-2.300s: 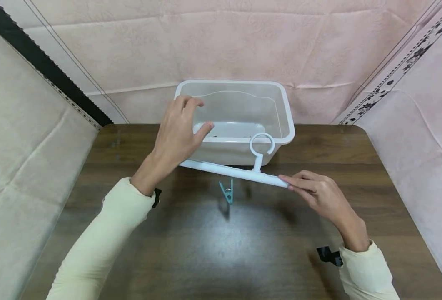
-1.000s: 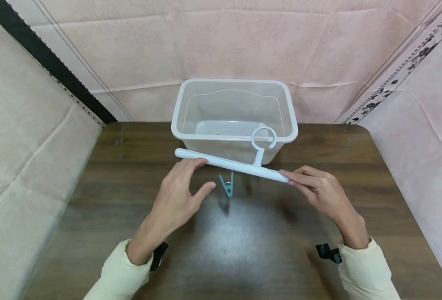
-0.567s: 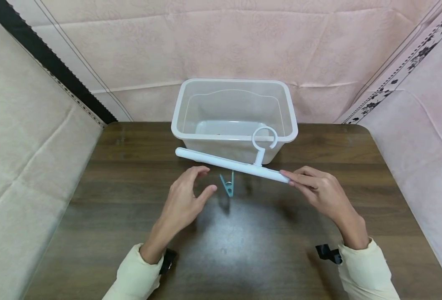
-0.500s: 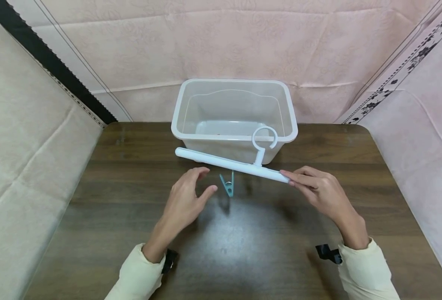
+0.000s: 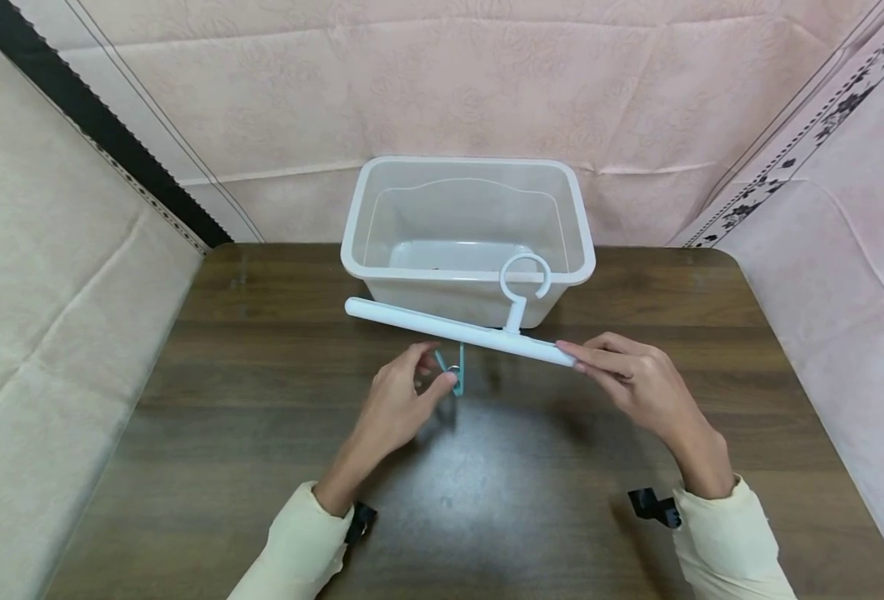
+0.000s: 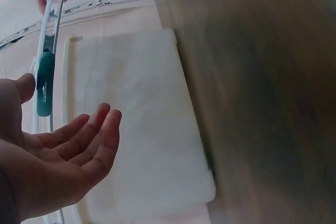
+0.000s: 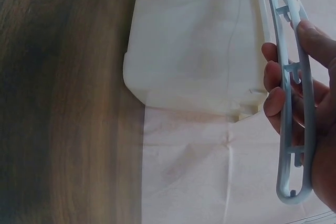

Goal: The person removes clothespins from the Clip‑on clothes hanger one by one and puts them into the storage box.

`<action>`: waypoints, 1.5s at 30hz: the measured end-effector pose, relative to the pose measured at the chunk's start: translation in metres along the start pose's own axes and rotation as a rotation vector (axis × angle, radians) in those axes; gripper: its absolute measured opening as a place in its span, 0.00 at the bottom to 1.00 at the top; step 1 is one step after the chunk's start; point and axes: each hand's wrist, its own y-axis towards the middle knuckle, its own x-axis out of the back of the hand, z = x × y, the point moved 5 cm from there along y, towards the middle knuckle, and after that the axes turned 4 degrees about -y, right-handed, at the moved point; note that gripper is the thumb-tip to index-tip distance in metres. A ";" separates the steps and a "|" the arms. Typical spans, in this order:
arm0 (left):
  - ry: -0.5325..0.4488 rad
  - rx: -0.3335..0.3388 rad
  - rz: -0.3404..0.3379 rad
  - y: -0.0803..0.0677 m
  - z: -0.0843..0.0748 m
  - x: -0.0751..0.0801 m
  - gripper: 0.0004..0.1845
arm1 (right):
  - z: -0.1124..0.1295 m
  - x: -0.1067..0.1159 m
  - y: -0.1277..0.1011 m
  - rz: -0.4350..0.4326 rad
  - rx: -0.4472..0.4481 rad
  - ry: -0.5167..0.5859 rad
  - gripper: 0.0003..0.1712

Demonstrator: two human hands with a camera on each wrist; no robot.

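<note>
A white hanger bar (image 5: 456,332) with a ring hook (image 5: 524,277) hangs slanted over the table in front of a clear plastic bin (image 5: 471,160). My right hand (image 5: 572,354) grips the bar's right end; the right wrist view shows its fingers (image 7: 275,103) curled round the bar (image 7: 291,129). One teal clothes peg (image 5: 456,372) hangs under the bar's middle. My left hand (image 5: 436,367) has its fingers spread about the peg. In the left wrist view the thumb lies next to the peg (image 6: 44,85) and the other fingers (image 6: 100,129) stay straight and off it.
The bin stands at the far edge of a dark wooden table (image 5: 524,500) and holds only a few small specks. Pink and beige cloth walls (image 5: 52,333) close in the left, back and right sides.
My left hand left the bin, came back past the bar's left part, then moved right and forward up to the teal peg. The right hand and bar barely moved.
</note>
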 end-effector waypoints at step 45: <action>0.090 -0.182 -0.194 0.007 -0.025 -0.005 0.15 | -0.002 -0.001 0.001 0.073 -0.029 0.021 0.15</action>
